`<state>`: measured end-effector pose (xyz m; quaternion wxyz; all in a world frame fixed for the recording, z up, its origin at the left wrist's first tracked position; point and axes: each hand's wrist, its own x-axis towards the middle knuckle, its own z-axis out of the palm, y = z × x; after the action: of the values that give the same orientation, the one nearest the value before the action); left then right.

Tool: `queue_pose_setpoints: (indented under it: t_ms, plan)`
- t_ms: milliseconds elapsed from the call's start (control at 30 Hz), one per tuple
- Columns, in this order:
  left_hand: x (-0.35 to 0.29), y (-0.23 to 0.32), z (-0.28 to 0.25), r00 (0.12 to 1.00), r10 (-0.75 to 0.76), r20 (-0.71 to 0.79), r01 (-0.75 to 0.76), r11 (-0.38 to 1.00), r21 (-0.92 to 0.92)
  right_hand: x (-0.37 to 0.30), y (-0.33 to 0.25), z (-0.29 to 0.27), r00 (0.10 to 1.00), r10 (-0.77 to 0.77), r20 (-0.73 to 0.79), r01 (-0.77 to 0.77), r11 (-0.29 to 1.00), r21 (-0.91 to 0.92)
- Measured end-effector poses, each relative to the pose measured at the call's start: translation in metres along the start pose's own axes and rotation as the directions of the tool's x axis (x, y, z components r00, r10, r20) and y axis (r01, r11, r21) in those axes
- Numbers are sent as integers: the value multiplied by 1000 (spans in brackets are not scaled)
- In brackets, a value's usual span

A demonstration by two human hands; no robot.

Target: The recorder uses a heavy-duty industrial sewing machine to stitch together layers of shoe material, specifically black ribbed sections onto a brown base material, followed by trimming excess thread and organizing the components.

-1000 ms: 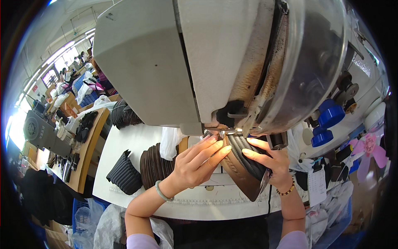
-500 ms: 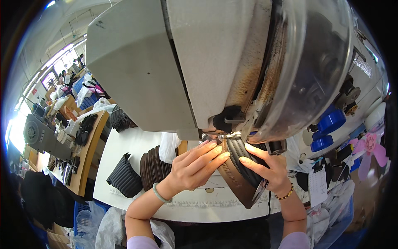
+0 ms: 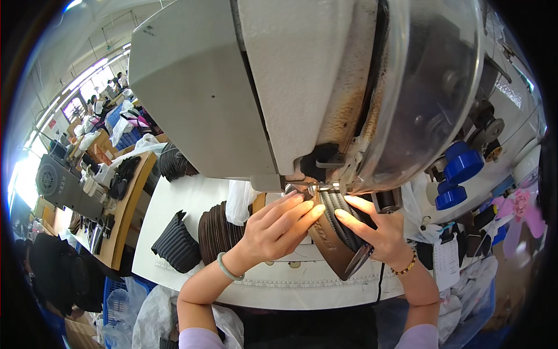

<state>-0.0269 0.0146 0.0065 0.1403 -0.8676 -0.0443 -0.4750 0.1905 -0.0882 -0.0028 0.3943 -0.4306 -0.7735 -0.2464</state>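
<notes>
Beneath the sewing machine's head [image 3: 197,87], a curved brown strip [image 3: 328,247] with raised lettering lies against a black ribbed piece [image 3: 335,216]. My left hand [image 3: 279,227] bears on the strip's left side near the needle area, its fingers long and close together, its thumb hidden. From the right, my right hand [image 3: 381,235] steadies the ribbed piece with two fingers apart. A shiny metal-edged thing [image 3: 359,260] shows below that hand; its kind is unclear. The machine head hides the far end of the work.
A stack of brown ribbed pieces [image 3: 218,234] and a black ribbed pad [image 3: 176,243] lie on the white table [image 3: 290,298], left of my hands. Blue knobs [image 3: 462,163] and a pink fan [image 3: 520,212] are at the right. A wooden bench [image 3: 125,218] stands farther left.
The brown strip and ribbed piece have slid a little away from me under the machine head. Both hands keep nearly the same hold; the whole view has shifted slightly.
</notes>
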Motion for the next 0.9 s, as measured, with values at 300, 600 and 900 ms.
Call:
queue_pose_setpoints:
  t_ms: [300, 600, 900]
  plan:
    - [0, 4, 5, 999, 38, 25, -40, 998, 52, -4, 2, 0, 1000, 20, -19, -19, 998, 54]
    - [-8, 4, 11, 997, 64, -43, -57, 988, 140, -105, -8, -126, 57, 544, -837, 233, 808, 541]
    - [-6, -1, 11, 994, 81, -72, -74, 993, 96, -188, 250, -417, 522, 576, -629, -780, 620, -80]
